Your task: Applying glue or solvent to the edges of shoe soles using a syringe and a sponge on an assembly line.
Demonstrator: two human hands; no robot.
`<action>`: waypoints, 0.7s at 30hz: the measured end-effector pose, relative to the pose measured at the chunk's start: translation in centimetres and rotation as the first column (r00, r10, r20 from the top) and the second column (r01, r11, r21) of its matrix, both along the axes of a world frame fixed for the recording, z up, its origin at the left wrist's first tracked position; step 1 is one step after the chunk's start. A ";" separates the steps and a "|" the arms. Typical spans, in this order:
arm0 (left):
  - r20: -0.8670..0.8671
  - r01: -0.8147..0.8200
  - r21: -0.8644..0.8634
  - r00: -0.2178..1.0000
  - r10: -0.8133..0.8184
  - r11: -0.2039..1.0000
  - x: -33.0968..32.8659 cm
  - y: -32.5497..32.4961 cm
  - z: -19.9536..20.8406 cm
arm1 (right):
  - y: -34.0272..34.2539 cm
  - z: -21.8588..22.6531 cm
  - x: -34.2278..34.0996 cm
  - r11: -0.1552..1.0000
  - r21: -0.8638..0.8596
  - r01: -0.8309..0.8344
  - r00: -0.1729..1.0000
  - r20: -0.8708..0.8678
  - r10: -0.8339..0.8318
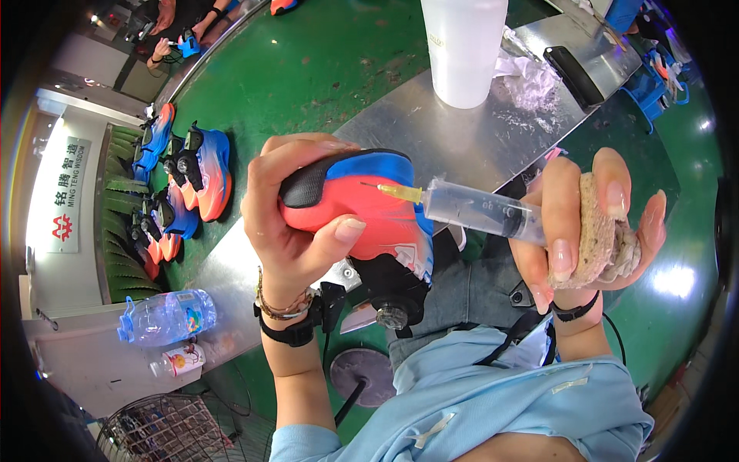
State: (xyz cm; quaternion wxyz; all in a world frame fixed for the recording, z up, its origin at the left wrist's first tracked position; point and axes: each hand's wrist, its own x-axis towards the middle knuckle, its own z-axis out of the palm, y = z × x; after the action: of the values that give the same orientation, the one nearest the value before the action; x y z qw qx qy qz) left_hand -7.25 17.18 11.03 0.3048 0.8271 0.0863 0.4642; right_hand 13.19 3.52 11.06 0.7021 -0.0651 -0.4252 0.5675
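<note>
My left hand [289, 212] is wrapped round a coral-red and blue sneaker [362, 212], heel end up, with a dark grey patch at the heel. A black part with a round dial [391, 314] hangs at the sneaker's lower end. In my right hand [562, 223] is a clear syringe [473, 212] with a yellow needle hub. Its thin needle lies over the red side of the sneaker; whether it touches cannot be told. The same hand also grips a beige sponge-like pad [589, 239] with crumpled cloth.
Several finished-looking sneakers [208, 169] stand at the left. A white cup [464, 61], crumpled tissue [531, 81] and a black phone [573, 77] lie on the metal table [400, 115]. Plastic bottles [169, 317] and a wire basket [165, 431] are lower left. Another person's hands [162, 50] work far left.
</note>
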 end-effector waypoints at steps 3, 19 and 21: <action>-0.010 0.035 0.027 0.999 -0.034 0.999 0.3 0.1 0.1 | 0.1 0.1 0.0 1.000 -0.011 0.020 1.000 -0.015 -0.020; -0.038 -0.056 -0.150 0.998 0.051 0.987 0.3 2.4 -0.6 | 1.2 -2.6 0.3 0.955 -0.022 0.296 0.931 0.231 -0.283; -0.036 -0.168 -0.193 0.986 0.164 0.967 0.1 2.5 -0.9 | 1.6 -3.2 0.3 0.959 -0.019 0.283 0.930 0.251 -0.270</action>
State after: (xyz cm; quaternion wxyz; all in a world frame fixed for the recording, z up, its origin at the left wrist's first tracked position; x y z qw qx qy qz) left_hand -7.15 19.71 10.14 0.3435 0.7877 0.2036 0.4691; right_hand 13.52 5.14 7.83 0.7149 -0.2133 -0.4795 0.4620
